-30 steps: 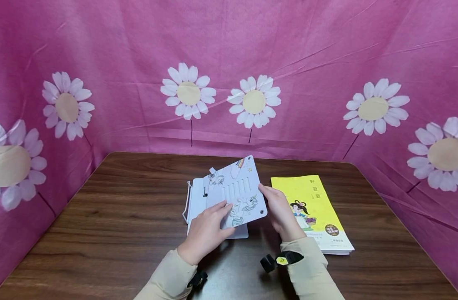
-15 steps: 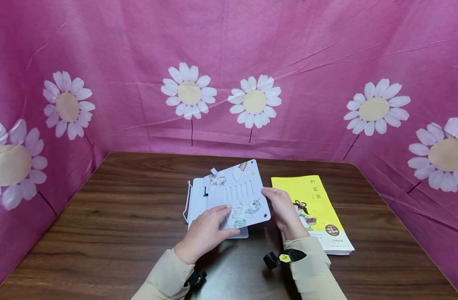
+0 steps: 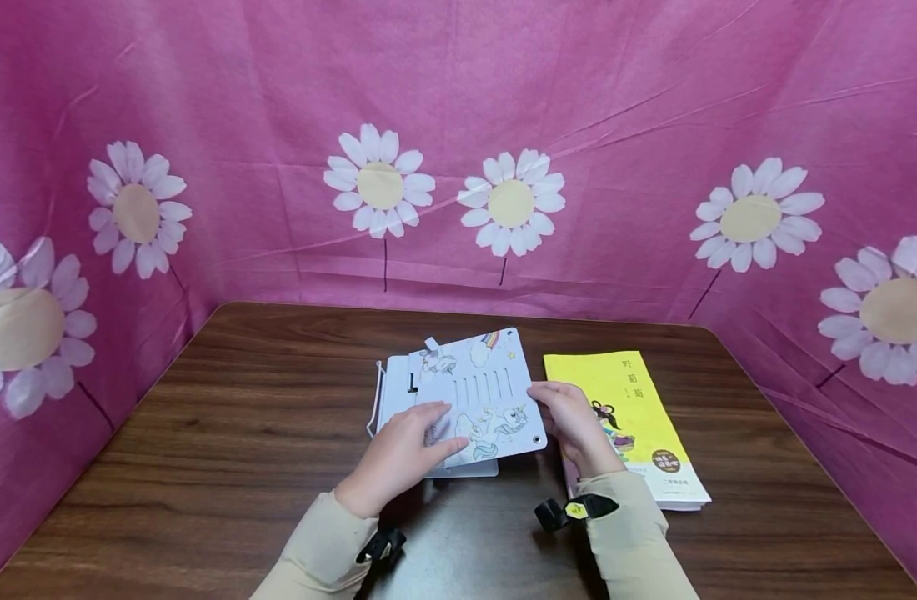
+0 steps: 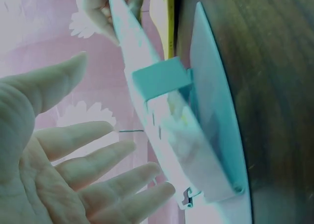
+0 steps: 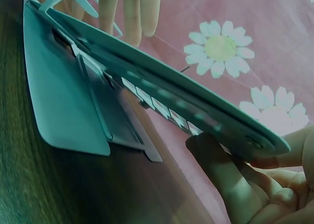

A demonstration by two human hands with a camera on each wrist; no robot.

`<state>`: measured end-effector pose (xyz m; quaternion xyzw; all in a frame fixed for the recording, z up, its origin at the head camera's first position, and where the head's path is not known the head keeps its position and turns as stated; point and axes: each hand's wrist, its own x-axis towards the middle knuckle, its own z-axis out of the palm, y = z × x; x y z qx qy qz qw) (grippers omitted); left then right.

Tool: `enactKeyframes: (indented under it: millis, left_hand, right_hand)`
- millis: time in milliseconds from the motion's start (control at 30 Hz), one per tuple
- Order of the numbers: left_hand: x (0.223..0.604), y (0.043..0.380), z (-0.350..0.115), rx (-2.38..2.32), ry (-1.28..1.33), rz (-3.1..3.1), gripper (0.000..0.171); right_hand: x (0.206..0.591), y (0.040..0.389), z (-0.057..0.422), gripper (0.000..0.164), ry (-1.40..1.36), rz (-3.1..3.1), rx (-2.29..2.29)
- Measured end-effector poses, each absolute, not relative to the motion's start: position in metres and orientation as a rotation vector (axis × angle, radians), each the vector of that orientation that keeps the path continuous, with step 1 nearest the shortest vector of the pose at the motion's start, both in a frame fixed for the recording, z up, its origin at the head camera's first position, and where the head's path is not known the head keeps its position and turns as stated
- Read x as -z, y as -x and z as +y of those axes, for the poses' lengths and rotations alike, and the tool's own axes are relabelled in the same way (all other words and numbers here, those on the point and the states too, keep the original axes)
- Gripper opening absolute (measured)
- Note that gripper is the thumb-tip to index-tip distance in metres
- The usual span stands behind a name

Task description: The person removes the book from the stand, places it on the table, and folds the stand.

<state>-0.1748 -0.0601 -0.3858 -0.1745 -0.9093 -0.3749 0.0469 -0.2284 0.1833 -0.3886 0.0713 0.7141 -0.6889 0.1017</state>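
A white folding book stand with unicorn and rainbow prints and a row of slots sits mid-table. Its printed panel is raised at an angle above the flat base, as the right wrist view shows from the side. My right hand pinches the panel's right edge between thumb and fingers. Over the left part of the panel is my left hand, and in the left wrist view its fingers are spread, apart from the stand and holding nothing. A wire prop sticks out at the base's left side.
A yellow book with a cartoon figure on its cover lies right of the stand, partly under my right hand. The brown wooden table reaches back to a pink cloth printed with daisies.
The printed panel has tilted down and to the right, with my right hand moving along at its edge. My left hand has drawn slightly left, away from the panel's middle.
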Motion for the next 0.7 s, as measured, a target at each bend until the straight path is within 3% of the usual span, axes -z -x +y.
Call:
enactKeyframes:
  millis: [700]
  left_hand:
    - [0.374,0.184,-0.083,1.282,0.318,-2.719,0.048]
  right_hand:
    - [0.402,0.233,0.192,0.038,-0.238,2.168,1.877]
